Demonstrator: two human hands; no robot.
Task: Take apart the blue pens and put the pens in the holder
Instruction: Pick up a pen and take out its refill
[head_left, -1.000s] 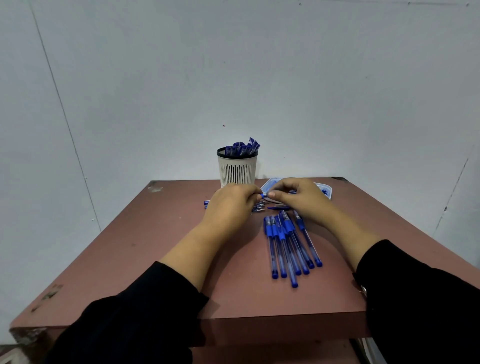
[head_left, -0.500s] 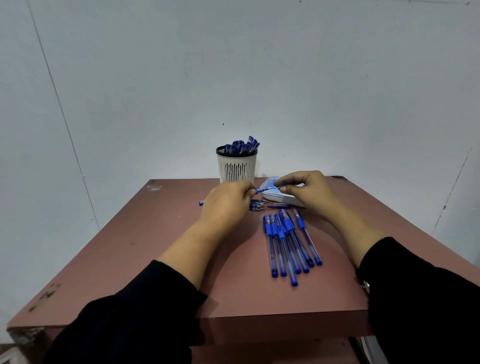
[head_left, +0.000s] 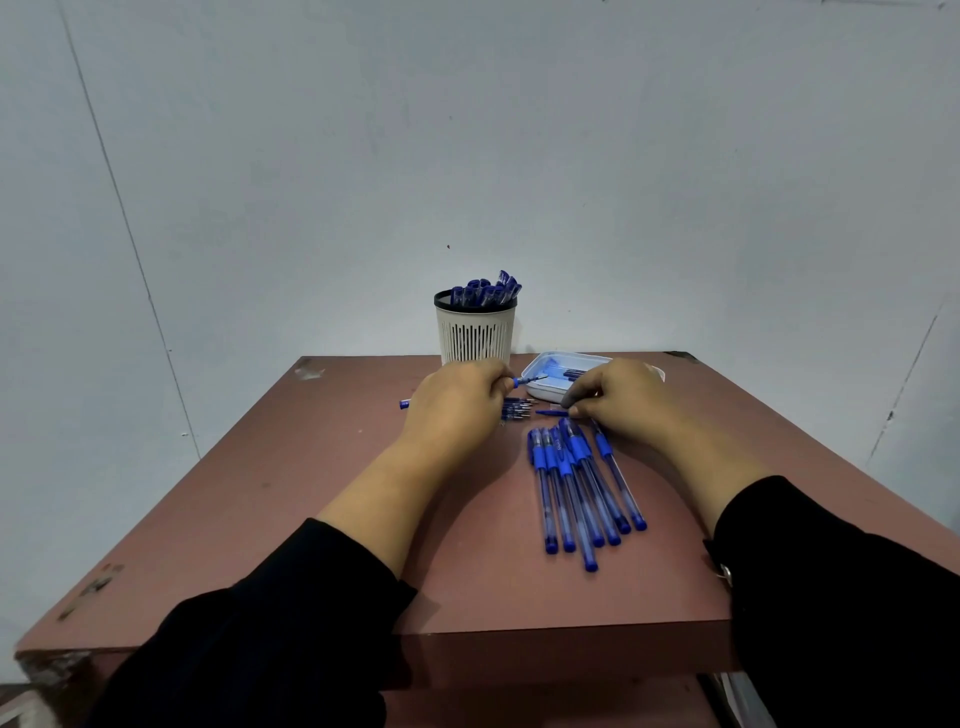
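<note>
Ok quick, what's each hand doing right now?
Left hand: fingers curled round a blue pen, tip pointing right.
Right hand: fingertips down by a small blue piece on the table; whether it pinches it cannot be told.

long black sleeves (head_left: 270, 623) pushed up both forearms; small metal piece (head_left: 725, 571) at the right cuff.

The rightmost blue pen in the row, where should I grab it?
Pinch the rightmost blue clear-barrelled pen from above at mid-barrel, coming in from its open right side. It lies flat on the reddish-brown table, with neighbours crowding its left and the right hand over its far tip.
</note>
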